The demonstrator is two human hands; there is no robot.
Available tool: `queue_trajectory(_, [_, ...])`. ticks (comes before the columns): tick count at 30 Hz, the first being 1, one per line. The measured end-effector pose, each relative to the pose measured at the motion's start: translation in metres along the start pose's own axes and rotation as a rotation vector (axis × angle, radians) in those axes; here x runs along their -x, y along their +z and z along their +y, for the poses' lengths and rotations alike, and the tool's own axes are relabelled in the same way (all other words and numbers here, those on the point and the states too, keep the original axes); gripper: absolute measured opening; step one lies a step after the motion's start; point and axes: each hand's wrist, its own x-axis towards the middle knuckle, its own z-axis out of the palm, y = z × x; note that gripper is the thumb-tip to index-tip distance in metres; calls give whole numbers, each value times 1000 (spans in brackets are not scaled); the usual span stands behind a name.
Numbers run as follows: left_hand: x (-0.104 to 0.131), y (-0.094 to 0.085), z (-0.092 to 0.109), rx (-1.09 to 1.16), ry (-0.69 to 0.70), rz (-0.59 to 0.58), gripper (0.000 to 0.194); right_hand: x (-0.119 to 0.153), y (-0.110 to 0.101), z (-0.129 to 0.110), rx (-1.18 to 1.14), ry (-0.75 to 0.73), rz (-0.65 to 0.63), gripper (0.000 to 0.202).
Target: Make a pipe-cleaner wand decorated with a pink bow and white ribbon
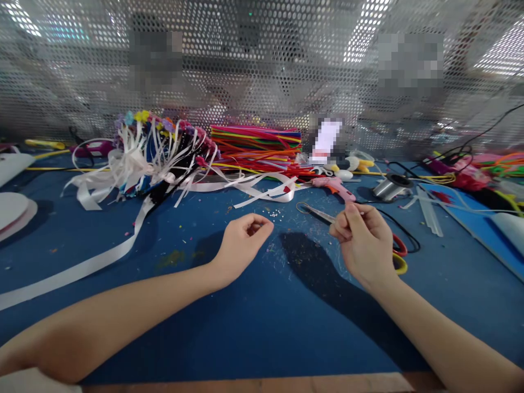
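Over the middle of the blue tabletop, my left hand [241, 245] has its thumb and fingertips pressed together. Whatever sits in that pinch, if anything, is too small to make out. Just beyond its fingertips lies a small scatter of tiny white beads [275, 214]. My right hand [364, 243] is raised to the right with thumb and forefinger pinched and the other fingers curled; I cannot see what is in it. Behind and beneath it lies a pair of scissors [400, 264] with red and yellow handles, partly hidden by the hand.
A pink glue gun [333, 185] lies behind my right hand, near a wire spool [392, 187]. Colourful pipe cleaners [256, 147] and a heap of ribboned flower pieces [151, 147] line the back. White ribbon [82, 267] trails left. A perforated metal screen [262, 65] stands behind.
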Motion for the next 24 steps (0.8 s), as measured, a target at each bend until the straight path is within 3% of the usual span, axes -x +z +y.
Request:
queue_trajectory(6, [-9,-4,-10,64,127,218,20,-3,-7,3,142,-50,97,27])
queue_trajectory(9, [-12,-4,-14,75,140,281,19,-6,-13,1,281,54,19,30])
queue_trajectory(12, [-11,-3,-15,61,163,212,18,-8,-16,-1,441,216,-147,34])
queue_trajectory(15, [-8,-1,-14,23,178,90,17,-8,-19,-3,490,299,-236,53])
queue_trajectory(18, [-6,0,-13,-33,191,15,17,-8,-21,-4,640,113,-210,68])
queue_trajectory(22, [-6,0,-13,-78,222,-36,21,-2,-19,-8,946,-316,-148,53])
queue_trajectory(24, [-5,0,-13,-101,256,-39,20,6,-14,-10,957,-382,-278,38])
